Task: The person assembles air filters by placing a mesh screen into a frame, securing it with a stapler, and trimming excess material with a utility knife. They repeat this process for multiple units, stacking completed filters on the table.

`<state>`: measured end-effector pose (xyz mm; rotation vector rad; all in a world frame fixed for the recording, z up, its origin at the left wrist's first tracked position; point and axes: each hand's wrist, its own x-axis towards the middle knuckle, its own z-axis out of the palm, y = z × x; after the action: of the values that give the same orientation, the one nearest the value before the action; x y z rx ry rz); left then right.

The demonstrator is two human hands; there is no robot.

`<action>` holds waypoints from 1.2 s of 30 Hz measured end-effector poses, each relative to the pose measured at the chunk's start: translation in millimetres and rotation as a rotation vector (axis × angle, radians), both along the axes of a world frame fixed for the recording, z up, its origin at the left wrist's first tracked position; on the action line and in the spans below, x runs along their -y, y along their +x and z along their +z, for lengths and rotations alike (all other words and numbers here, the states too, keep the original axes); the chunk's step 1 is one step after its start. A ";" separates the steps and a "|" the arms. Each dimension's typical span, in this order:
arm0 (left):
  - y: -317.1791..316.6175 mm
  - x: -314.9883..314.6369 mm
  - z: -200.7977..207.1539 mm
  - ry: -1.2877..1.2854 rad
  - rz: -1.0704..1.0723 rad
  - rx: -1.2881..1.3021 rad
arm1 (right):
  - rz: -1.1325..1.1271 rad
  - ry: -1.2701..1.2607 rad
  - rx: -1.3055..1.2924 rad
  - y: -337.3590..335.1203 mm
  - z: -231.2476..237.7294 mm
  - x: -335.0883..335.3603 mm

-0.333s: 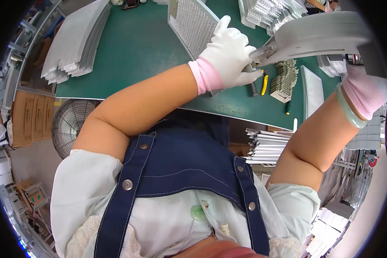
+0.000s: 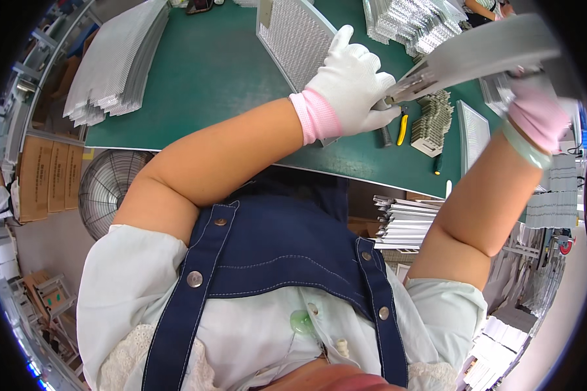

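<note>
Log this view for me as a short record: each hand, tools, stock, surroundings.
Left hand: white glove, fingers curled, at the edge of a tilted mesh panel; grip hidden
Right hand: blurred, at a grey tool; grip unclear
Tools: yellow-handled pliers on the green table
Stock: panel stack at left; beige pieces right of the pliers
Surroundings: round fan, lower left

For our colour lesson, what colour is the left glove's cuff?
Pink cuff, best in head view.
</note>
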<state>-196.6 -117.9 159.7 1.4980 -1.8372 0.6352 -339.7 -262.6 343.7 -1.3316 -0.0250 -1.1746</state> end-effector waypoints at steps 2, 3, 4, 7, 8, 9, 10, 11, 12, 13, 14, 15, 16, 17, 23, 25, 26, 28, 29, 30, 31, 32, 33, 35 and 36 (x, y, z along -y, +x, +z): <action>-1.1 -2.0 1.4 0.063 -0.007 -0.021 | 0.061 0.133 0.008 14.2 -22.4 9.4; -1.7 -3.4 2.8 0.091 -0.011 -0.034 | 0.093 0.190 0.003 19.5 -30.8 17.5; -1.4 -5.3 4.2 0.114 -0.009 -0.031 | 0.136 0.251 0.000 21.8 -40.6 23.2; -0.7 -6.2 8.3 0.133 -0.019 -0.021 | 0.353 0.263 -0.095 8.7 -41.0 60.8; -0.8 -5.3 8.3 0.107 -0.019 -0.018 | 0.432 0.254 -0.110 7.4 -41.7 66.9; -0.6 -4.6 7.0 0.085 -0.018 -0.017 | 0.394 0.245 -0.106 12.7 -43.7 55.2; 0.0 -5.1 6.0 0.104 -0.004 -0.023 | 0.360 0.238 -0.099 22.2 -45.3 33.0; -0.5 -4.4 6.7 0.115 -0.004 -0.028 | 0.313 0.223 -0.092 24.8 -41.6 20.6; -1.0 -4.2 7.0 0.127 0.000 -0.033 | 0.238 0.295 -0.127 28.8 -34.6 26.2; -1.6 -3.8 7.0 0.130 0.000 -0.023 | 0.272 0.296 -0.136 28.5 -32.2 26.3; -2.1 -3.6 6.9 0.133 0.002 -0.014 | 0.308 0.296 -0.145 28.6 -30.6 25.7; -1.8 -3.3 6.7 0.135 0.007 -0.004 | 0.346 0.295 -0.154 30.0 -29.8 25.5; -1.6 -3.0 6.0 0.127 0.003 -0.010 | 0.359 0.316 -0.136 32.1 -30.0 26.3; -1.4 -2.8 4.9 0.119 -0.001 -0.016 | 0.366 0.314 -0.135 32.3 -30.5 27.3; -0.5 -7.3 9.6 0.222 0.004 -0.015 | 0.304 0.285 -0.113 37.4 -32.8 1.2; -0.9 -7.7 10.2 0.228 0.003 -0.014 | 0.255 0.309 -0.135 35.1 -29.4 9.5; -1.7 -7.5 8.9 0.211 0.003 -0.023 | 0.249 0.288 -0.126 33.3 -30.0 10.3; -1.3 -8.5 7.0 0.199 0.007 -0.029 | 0.245 0.246 -0.106 31.9 -31.8 6.5; -1.1 -9.6 6.4 0.202 0.006 -0.027 | 0.156 0.215 -0.128 30.2 -32.4 4.0; -1.5 -9.9 7.8 0.201 0.000 -0.023 | 0.062 0.179 -0.147 27.8 -29.4 -2.9; -3.2 -10.9 8.4 0.209 0.012 -0.009 | -0.035 0.144 -0.167 24.4 -26.0 -11.6; -5.9 -12.1 8.1 0.217 0.023 0.003 | -0.003 0.058 -0.098 20.7 -27.8 -24.2; -4.6 -13.5 8.4 0.237 0.009 -0.020 | 0.045 -0.028 -0.022 28.6 -29.3 -55.0; -5.3 -14.7 16.8 0.272 -0.091 -0.107 | -0.209 -0.246 -0.005 26.9 -25.8 -59.6; -3.0 -16.4 20.1 0.276 -0.098 -0.112 | -0.334 -0.334 0.014 30.0 -26.3 -60.0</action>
<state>-199.6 -101.4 179.8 1.5711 -1.9559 0.2523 -309.7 -202.6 317.4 -1.6656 -0.0096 -1.5088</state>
